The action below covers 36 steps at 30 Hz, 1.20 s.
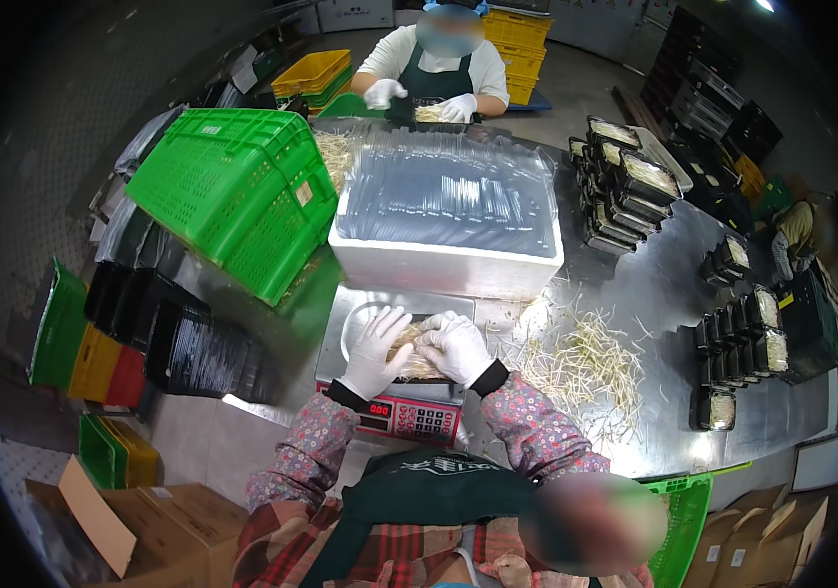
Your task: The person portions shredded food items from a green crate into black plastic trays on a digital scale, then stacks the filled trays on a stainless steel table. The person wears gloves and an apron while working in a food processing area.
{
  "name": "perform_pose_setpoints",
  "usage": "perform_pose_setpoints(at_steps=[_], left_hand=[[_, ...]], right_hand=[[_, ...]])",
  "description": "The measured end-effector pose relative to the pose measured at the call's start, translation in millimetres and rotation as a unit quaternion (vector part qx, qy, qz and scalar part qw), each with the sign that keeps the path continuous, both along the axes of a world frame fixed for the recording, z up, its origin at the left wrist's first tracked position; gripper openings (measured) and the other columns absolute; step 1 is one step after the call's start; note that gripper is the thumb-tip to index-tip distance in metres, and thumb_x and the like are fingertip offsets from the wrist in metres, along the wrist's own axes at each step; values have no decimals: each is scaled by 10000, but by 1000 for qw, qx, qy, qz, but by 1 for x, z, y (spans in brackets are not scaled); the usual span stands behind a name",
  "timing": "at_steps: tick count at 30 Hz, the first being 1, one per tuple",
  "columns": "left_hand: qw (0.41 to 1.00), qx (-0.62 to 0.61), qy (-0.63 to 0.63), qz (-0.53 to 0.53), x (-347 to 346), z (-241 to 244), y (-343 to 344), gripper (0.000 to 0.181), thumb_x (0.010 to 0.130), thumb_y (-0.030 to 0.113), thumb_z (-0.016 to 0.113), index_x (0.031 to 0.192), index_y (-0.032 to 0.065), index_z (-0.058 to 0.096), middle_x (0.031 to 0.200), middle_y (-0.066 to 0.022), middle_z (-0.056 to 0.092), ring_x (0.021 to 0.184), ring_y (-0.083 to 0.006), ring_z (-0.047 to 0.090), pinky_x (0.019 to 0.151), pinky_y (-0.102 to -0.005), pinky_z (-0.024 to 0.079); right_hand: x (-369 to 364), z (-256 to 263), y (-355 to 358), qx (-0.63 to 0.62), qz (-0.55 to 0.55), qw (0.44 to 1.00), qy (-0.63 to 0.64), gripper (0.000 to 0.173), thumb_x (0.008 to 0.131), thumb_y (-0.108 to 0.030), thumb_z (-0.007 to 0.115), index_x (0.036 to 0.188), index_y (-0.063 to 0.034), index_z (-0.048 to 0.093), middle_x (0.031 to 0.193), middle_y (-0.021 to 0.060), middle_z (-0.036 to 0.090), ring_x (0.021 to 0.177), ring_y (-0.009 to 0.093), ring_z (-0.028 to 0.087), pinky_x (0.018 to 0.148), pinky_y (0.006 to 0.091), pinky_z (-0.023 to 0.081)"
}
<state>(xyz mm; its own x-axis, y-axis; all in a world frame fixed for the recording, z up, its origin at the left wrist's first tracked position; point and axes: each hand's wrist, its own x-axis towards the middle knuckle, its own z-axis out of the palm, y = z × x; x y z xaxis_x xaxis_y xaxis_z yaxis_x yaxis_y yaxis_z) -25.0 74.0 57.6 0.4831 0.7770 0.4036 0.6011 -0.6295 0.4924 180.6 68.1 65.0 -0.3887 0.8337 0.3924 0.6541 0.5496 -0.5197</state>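
Note:
Both my hands wear white gloves over a black plastic tray (430, 380) of pale sprouts (410, 361), which rests on a digital scale (419, 419) with a red keypad panel. My left hand (376, 353) lies with fingers extended along the left side of the sprouts. Bent fingers of my right hand (455, 348) press on the sprouts from the right; whether they pinch any is hidden. A loose heap of sprouts (588, 364) spreads on the metal table (676, 294) right of the scale. Behind the scale stands a white foam box (444, 268) holding many clear plastic lids (455, 191).
Green crates (235, 191) and stacked black trays (191, 353) stand left. Filled trays (628, 184) are stacked at the back right, with more rows (742, 338) at the right edge. A co-worker (455, 73) handles sprouts across the table; another person (801, 235) is far right.

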Motion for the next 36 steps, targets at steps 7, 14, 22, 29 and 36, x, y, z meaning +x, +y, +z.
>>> perform_pose_setpoints(at_steps=[7,14,22,29,36], left_hand=[[936,-107,-306,138,-35,-1,2,444,956,136,525,1364,-29,467,1364,-192,520,1281,-267,484,1073,-355,361],[989,-16,-141,38,-11,30,-14,544,929,136,529,1408,-64,363,1410,-255,425,1329,-387,394,1121,-428,292],[993,18,113,-40,42,-33,5,439,845,178,531,1228,-35,533,1218,-188,554,1172,-364,484,1044,-513,349],[980,20,192,-47,42,-41,24,467,813,296,567,1178,5,542,1082,-140,551,981,-330,511,804,-457,421],[998,-44,-4,-46,30,-11,5,547,872,300,650,1291,-23,509,1214,-194,597,1124,-351,552,984,-446,411]], right_hand=[[29,57,8,-45,-48,997,41,180,855,-226,665,932,-66,695,861,120,691,828,263,659,735,368,525],[15,8,15,-46,-60,993,93,245,900,-168,593,1092,-39,675,966,163,687,926,322,642,846,400,508],[-14,-55,-7,-29,-142,988,43,442,935,-297,537,1211,49,557,1074,230,633,1011,387,595,907,445,463],[-14,-31,3,-207,-88,974,12,681,941,-441,487,1282,147,452,1094,330,602,1004,441,598,913,452,460],[83,13,40,-90,-243,951,167,298,878,-333,667,989,-63,724,843,143,712,768,265,698,714,340,538]])
